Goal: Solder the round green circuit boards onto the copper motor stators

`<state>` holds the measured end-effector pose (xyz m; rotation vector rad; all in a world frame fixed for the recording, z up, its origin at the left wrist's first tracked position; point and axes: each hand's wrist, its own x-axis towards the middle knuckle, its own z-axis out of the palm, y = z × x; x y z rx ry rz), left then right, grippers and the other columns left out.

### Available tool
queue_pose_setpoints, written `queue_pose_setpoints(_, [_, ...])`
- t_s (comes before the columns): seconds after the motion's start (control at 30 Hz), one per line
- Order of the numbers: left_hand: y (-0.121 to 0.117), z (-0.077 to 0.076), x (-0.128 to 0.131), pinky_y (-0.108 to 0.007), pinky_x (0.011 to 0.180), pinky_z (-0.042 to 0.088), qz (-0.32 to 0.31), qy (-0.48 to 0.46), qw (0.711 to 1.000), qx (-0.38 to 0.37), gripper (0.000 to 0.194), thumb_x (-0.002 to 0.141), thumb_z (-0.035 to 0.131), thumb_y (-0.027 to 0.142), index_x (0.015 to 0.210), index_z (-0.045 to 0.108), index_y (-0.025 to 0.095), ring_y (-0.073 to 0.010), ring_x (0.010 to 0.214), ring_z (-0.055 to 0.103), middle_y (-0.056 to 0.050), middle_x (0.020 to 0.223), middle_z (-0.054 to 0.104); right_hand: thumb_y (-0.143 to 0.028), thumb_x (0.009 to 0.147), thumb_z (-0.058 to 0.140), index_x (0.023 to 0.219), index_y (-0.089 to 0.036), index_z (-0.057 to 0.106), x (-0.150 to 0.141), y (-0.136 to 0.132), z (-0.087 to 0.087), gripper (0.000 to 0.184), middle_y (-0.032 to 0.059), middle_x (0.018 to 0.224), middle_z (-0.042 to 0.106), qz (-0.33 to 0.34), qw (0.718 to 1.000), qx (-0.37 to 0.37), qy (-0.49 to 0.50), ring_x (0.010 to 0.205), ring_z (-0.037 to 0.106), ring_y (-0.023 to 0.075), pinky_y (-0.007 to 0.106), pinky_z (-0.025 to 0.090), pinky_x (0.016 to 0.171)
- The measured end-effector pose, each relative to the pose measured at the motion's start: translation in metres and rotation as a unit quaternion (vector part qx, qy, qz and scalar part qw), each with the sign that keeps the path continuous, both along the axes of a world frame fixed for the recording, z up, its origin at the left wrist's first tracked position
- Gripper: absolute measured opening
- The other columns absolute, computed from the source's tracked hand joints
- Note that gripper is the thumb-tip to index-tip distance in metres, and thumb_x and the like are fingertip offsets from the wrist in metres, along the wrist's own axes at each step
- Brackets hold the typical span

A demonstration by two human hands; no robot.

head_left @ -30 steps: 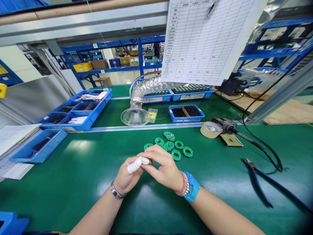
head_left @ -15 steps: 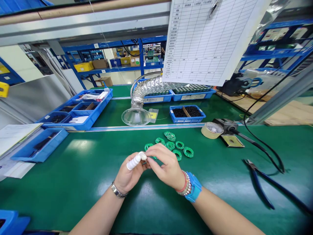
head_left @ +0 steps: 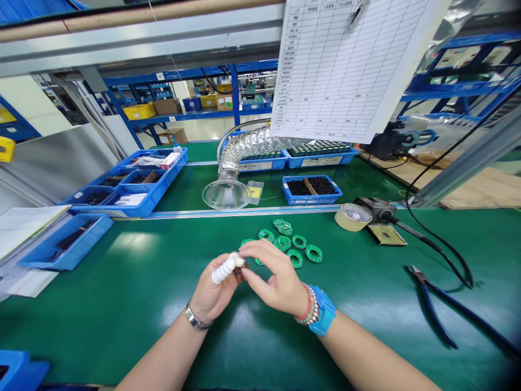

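Note:
My left hand (head_left: 214, 290) and my right hand (head_left: 273, 279) meet above the green mat (head_left: 122, 293) near its front. White finger cots (head_left: 225, 268) cover fingers of my left hand, and my right fingertips pinch at the tip of one of them. Both hands are closed together; whatever small thing lies between the fingertips is hidden. Just beyond the hands lie several green ring-shaped circuit boards (head_left: 291, 242), flat on the mat.
Blue-handled cutters (head_left: 433, 309) and a black cable (head_left: 448, 255) lie right. A tape roll (head_left: 352, 216) and soldering stand (head_left: 380, 212) sit behind. A fume hose funnel (head_left: 227, 193) and blue part bins (head_left: 311, 189) (head_left: 65, 247) stand farther back. A hanging paper chart (head_left: 345, 65) fills the top.
My hands have lifted slightly away from me and my right fingers have shifted along the cot at my left fingertip. Nothing else has moved.

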<state>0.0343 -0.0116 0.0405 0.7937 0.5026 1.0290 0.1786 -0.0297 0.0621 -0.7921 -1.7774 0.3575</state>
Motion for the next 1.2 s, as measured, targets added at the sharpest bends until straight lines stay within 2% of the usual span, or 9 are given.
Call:
queue_pose_setpoints(0.2, [-0.002, -0.001, 0.000, -0.026, 0.068, 0.040, -0.010, 0.032, 0.999, 0.020, 0.019, 0.065, 0.071, 0.031, 0.069, 0.069, 0.013, -0.0144, 0.070, 0.047, -0.004, 0.070, 0.056, -0.015, 0.075, 0.055, 0.093, -0.019, 0.059, -0.004, 0.002, -0.003, 0.019, 0.0063, 0.091, 0.061, 0.022, 0.999, -0.045, 0.007, 0.088, 0.055, 0.0179, 0.035, 0.047, 0.078])
queue_pose_setpoints(0.6, [-0.001, -0.010, -0.006, -0.036, 0.082, 0.040, -0.084, 0.026, 0.995, 0.055, 0.020, 0.074, 0.062, 0.029, 0.087, 0.072, 0.017, -0.0227, 0.087, 0.056, -0.009, 0.087, 0.066, -0.007, 0.068, 0.061, 0.087, -0.019, 0.067, -0.007, 0.004, -0.010, 0.024, 0.0044, 0.090, 0.063, 0.043, 0.992, -0.110, 0.051, 0.082, 0.057, 0.0162, 0.035, 0.045, 0.079])
queue_pose_setpoints(0.77, [-0.002, -0.008, -0.010, -0.032, 0.065, 0.043, -0.190, 0.054, 0.974, 0.107, 0.040, 0.069, 0.065, 0.045, 0.097, 0.068, 0.016, -0.0212, 0.073, 0.056, -0.010, 0.079, 0.063, -0.017, 0.069, 0.065, 0.090, -0.021, 0.068, -0.008, 0.004, -0.014, 0.021, 0.0049, 0.096, 0.062, 0.088, 0.979, -0.183, 0.020, 0.087, 0.057, 0.0175, 0.036, 0.047, 0.080])
queue_pose_setpoints(0.83, [-0.001, -0.006, -0.011, -0.030, 0.059, 0.042, -0.234, 0.066, 0.963, 0.119, 0.049, 0.061, 0.069, 0.051, 0.094, 0.068, 0.015, -0.0188, 0.064, 0.054, -0.009, 0.072, 0.059, -0.020, 0.066, 0.069, 0.098, -0.022, 0.065, -0.006, 0.003, -0.013, 0.032, 0.0051, 0.098, 0.062, 0.122, 0.972, -0.202, 0.011, 0.091, 0.056, 0.0186, 0.037, 0.047, 0.083])
queue_pose_setpoints(0.93, [0.000, -0.006, -0.013, -0.034, 0.065, 0.045, -0.228, 0.043, 0.966, 0.114, 0.051, 0.061, 0.070, 0.050, 0.097, 0.065, 0.016, -0.0150, 0.059, 0.050, -0.003, 0.065, 0.051, -0.017, 0.064, 0.071, 0.109, -0.022, 0.059, -0.003, 0.003, -0.009, 0.046, 0.0058, 0.103, 0.060, 0.153, 0.966, -0.198, 0.072, 0.092, 0.057, 0.0178, 0.034, 0.049, 0.081])
queue_pose_setpoints(1.0, [0.001, -0.010, -0.013, -0.041, 0.071, 0.047, -0.228, 0.001, 0.968, 0.109, 0.048, 0.065, 0.067, 0.047, 0.101, 0.063, 0.016, -0.0143, 0.059, 0.050, 0.000, 0.061, 0.046, -0.016, 0.068, 0.068, 0.099, -0.020, 0.063, -0.003, 0.003, -0.008, 0.032, 0.0056, 0.101, 0.060, 0.155, 0.960, -0.196, 0.128, 0.090, 0.057, 0.0165, 0.032, 0.049, 0.080])
queue_pose_setpoints(1.07, [0.003, -0.015, -0.013, -0.043, 0.066, 0.049, -0.274, -0.021, 0.956, 0.098, 0.046, 0.067, 0.065, 0.049, 0.097, 0.062, 0.014, -0.0154, 0.059, 0.053, 0.000, 0.060, 0.048, -0.017, 0.069, 0.067, 0.086, -0.019, 0.066, -0.004, 0.003, -0.008, 0.017, 0.0052, 0.095, 0.062, 0.163, 0.953, -0.209, 0.150, 0.090, 0.058, 0.0163, 0.031, 0.048, 0.082])
queue_pose_setpoints(1.13, [0.004, -0.021, -0.012, -0.039, 0.057, 0.051, -0.341, -0.007, 0.936, 0.091, 0.049, 0.063, 0.068, 0.049, 0.096, 0.060, 0.013, -0.0167, 0.057, 0.056, -0.001, 0.060, 0.052, -0.019, 0.069, 0.068, 0.084, -0.018, 0.067, -0.007, 0.003, -0.011, 0.015, 0.0049, 0.093, 0.063, 0.190, 0.939, -0.247, 0.149, 0.088, 0.059, 0.0160, 0.031, 0.048, 0.081])
queue_pose_setpoints(1.2, [0.006, -0.024, -0.012, -0.032, 0.051, 0.050, -0.395, 0.033, 0.913, 0.099, 0.060, 0.058, 0.074, 0.043, 0.108, 0.055, 0.016, -0.0180, 0.055, 0.058, -0.001, 0.060, 0.056, -0.021, 0.069, 0.068, 0.087, -0.018, 0.068, -0.011, 0.002, -0.013, 0.018, 0.0054, 0.094, 0.063, 0.224, 0.923, -0.285, 0.126, 0.087, 0.059, 0.0158, 0.031, 0.048, 0.080])
